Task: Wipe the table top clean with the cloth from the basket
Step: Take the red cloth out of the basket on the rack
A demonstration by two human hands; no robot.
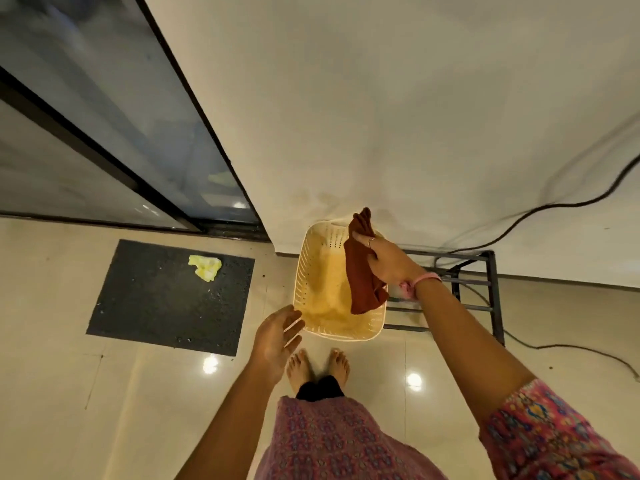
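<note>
Sleeves of pink patterned fabric frame the bottom of the view, and two bare forearms reach forward and down from them. Bare feet (318,370) stand together on glossy cream floor tiles (433,358) that mirror small ceiling lights.

Nearest, the left hand (277,336) hangs low just beside the near left corner of the basket, palm turned partly up, its fingers (292,327) loosely spread and holding nothing. Whether the fingertips touch the rim cannot be told.

Farther out and higher, the right arm stretches straight from the right of the view, a pink band at the wrist. The right hand (384,258) grips the cloth (362,271) near its upper part, the fingers (372,244), one with a ring, curled round the bunched fabric. The cloth is rust brown, soft and folded; one peak sticks up above the hand, and the longer part droops over the open basket.

The basket (311,271) is pale cream plastic, rectangular with rounded corners, its walls pierced with rows of small slots. It stands on the floor against the foot of a plain off-white wall.

Right of it sits a low black metal rack (491,289) of thin bars, with a dark cable (540,209) trailing along the wall above it.

To the left lies a dark, coarse doormat (156,306) carrying a crumpled yellow scrap (205,267). Beyond it runs a glass sliding door (121,116) in a black frame.
</note>
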